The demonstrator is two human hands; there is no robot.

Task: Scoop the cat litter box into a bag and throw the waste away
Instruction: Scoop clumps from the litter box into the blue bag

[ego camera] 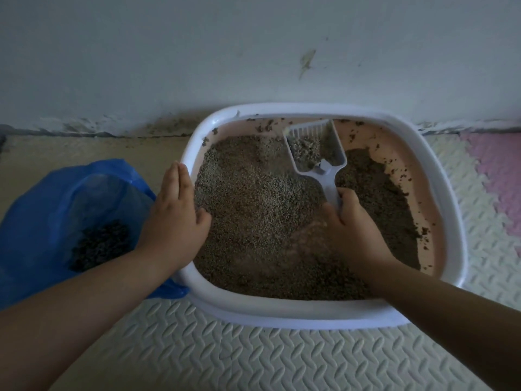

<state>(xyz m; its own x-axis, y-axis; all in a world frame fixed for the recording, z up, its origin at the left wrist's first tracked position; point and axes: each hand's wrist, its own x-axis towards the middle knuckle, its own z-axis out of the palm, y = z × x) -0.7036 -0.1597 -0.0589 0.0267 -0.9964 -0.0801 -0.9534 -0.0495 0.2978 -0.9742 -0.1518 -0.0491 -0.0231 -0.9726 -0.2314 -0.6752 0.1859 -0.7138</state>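
White scoop (pixel 315 153) — gripped by your right hand (pixel 352 221); your left hand (pixel 174 210) lies flat on the litter box (pixel 282 314) rim, blue bag (pixel 56 198) beside it.

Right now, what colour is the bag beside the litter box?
Blue, see-through; the bag shows in the head view.

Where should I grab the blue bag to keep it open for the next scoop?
Pinch the blue bag at its rim beside the litter box, reaching down with the left hand resting nearby. Its mouth faces up, and waste weighs its bottom.
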